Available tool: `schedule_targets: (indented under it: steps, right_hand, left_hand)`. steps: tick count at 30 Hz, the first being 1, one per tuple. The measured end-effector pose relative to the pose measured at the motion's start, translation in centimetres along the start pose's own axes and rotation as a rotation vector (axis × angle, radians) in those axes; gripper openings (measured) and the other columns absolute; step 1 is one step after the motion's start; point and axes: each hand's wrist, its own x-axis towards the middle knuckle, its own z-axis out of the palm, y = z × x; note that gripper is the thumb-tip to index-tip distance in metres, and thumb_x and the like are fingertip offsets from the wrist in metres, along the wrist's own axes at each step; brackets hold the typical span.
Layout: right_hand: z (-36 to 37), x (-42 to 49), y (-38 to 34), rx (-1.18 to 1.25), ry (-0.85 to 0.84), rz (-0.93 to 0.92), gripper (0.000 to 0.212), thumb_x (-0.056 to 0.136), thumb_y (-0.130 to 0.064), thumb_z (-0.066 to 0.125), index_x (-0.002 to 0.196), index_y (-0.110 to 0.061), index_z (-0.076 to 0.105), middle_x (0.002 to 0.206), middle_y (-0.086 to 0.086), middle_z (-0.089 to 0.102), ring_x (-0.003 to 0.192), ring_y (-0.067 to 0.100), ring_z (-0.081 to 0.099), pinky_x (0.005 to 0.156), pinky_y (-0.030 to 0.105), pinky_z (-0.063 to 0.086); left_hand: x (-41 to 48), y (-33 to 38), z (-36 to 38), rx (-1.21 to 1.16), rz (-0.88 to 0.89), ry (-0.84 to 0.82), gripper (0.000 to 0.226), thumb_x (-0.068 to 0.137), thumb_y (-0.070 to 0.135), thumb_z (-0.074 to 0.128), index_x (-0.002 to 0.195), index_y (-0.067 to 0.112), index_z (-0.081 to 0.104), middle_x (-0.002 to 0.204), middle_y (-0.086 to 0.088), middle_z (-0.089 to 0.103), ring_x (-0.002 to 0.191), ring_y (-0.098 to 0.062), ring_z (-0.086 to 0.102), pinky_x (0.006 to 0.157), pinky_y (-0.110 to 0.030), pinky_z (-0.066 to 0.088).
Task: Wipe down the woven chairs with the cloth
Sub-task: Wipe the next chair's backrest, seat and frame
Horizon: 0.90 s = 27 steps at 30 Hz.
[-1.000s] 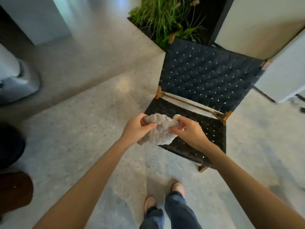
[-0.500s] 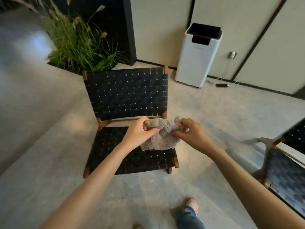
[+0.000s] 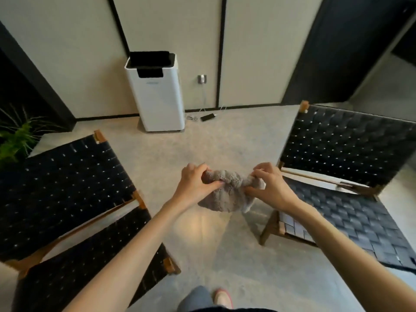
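Observation:
A fluffy grey cloth [image 3: 225,194] hangs in the air between my two hands, over the bare floor. My left hand [image 3: 194,184] grips its left end and my right hand [image 3: 270,188] pinches its right end, bunching the top edge. Two black woven chairs with wooden frames flank me. The left woven chair [image 3: 65,192] stands at the left with its back toward the plant. The right woven chair [image 3: 351,176] stands at the right, its seat reaching under my right forearm. Neither hand touches a chair.
A white floor appliance [image 3: 155,93] stands against the panelled wall ahead, with a cable and a small black device [image 3: 207,117] on the floor beside it. A green plant [image 3: 15,140] sits at the far left. My legs and shoe [image 3: 221,297] show at the bottom.
My view has swung right: the first chair has slid to the left edge and a second chair has come into view at the right. Both hands still hold the cloth, now stretched wider apart.

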Motion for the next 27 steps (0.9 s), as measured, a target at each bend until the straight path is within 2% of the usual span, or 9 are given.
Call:
schedule_targets:
  steps: [2,4,8,11,13,16,20,23,27]
  right_hand:
    - [-1.9,0.2,2.4,0.004,0.022,0.07,0.035,0.083,-0.031,0.072,0.108,-0.008,0.065,0.127,0.005,0.055,0.113,0.023,0.05,0.098,0.038,0.042]
    - [-3.6,0.3,4.6,0.053,0.063,0.145,0.027,0.084,-0.031,0.069,0.104,-0.014,0.063,0.101,-0.003,0.065,0.093,0.02,0.059,0.077,0.035,0.051]
    - [-6.2,0.4,8.5,0.187,0.171,0.226,0.02,0.092,-0.029,0.059,0.112,-0.026,0.055,0.093,-0.013,0.062,0.087,0.01,0.06,0.072,0.027,0.051]
    - [-7.9,0.4,11.2,0.188,0.19,0.284,0.014,0.097,-0.034,0.049,0.11,-0.034,0.045,0.095,-0.014,0.06,0.088,0.01,0.061,0.072,0.03,0.053]
    - [-9.0,0.2,12.6,0.187,0.176,0.344,0.016,0.098,-0.037,0.045,0.109,-0.045,0.036,0.096,-0.014,0.056,0.085,0.01,0.059,0.068,0.026,0.052]
    - [-10.3,-0.5,14.5,0.18,0.16,0.441,0.016,0.099,-0.038,0.044,0.11,-0.043,0.034,0.107,-0.008,0.053,0.087,0.016,0.06,0.076,0.036,0.052]
    - [-11.6,-1.4,16.7,0.307,0.156,0.584,0.01,0.096,-0.033,0.052,0.105,-0.034,0.048,0.109,-0.004,0.057,0.098,0.017,0.059,0.083,0.035,0.054]
    - [-12.1,-2.2,18.2,0.471,0.204,0.698,0.01,0.093,-0.029,0.059,0.102,-0.032,0.054,0.106,0.001,0.064,0.092,0.017,0.064,0.078,0.029,0.053]
    - [-12.2,-3.4,20.3,0.577,0.259,0.801,0.013,0.091,-0.03,0.062,0.102,-0.026,0.06,0.11,-0.005,0.06,0.094,0.007,0.06,0.069,0.018,0.046]
  left_hand:
    - [3.0,1.9,1.8,0.104,0.053,-0.008,0.047,0.071,0.055,0.073,0.094,0.017,0.059,0.102,-0.001,0.035,0.103,-0.02,0.033,0.089,-0.024,0.028]
    - [5.8,3.9,3.1,0.204,0.142,-0.075,0.052,0.07,0.066,0.065,0.094,0.02,0.06,0.11,0.002,0.041,0.109,-0.021,0.036,0.098,-0.032,0.026]
    - [11.0,7.7,4.8,-0.005,0.209,-0.363,0.042,0.072,0.071,0.057,0.082,0.031,0.049,0.081,0.009,0.057,0.081,-0.014,0.055,0.069,-0.029,0.039]
    - [14.7,10.0,6.8,-0.14,0.277,-0.547,0.026,0.089,0.047,0.056,0.11,0.035,0.049,0.124,0.006,0.054,0.116,-0.015,0.049,0.089,-0.029,0.039]
    - [16.5,11.5,7.9,-0.15,0.381,-0.725,0.036,0.093,0.044,0.049,0.127,0.045,0.04,0.138,0.004,0.042,0.126,-0.014,0.039,0.099,-0.031,0.037]
    - [18.6,12.9,9.2,0.002,0.496,-0.925,0.068,0.074,0.055,0.069,0.128,0.065,0.028,0.123,0.01,0.031,0.122,-0.016,0.035,0.095,-0.025,0.04]
    - [20.2,13.4,11.9,0.356,0.916,-0.919,0.108,0.056,0.034,0.089,0.131,0.062,0.016,0.129,0.008,0.016,0.115,-0.013,0.033,0.087,-0.026,0.048]
    - [20.9,14.2,14.4,0.445,1.131,-0.827,0.092,0.068,0.01,0.078,0.128,0.05,0.021,0.128,0.006,0.015,0.109,-0.017,0.041,0.065,-0.024,0.053]
    - [22.5,15.5,17.3,0.195,1.063,-0.96,0.054,0.079,0.014,0.072,0.122,0.038,0.048,0.126,0.004,0.034,0.111,-0.011,0.044,0.093,-0.026,0.047]
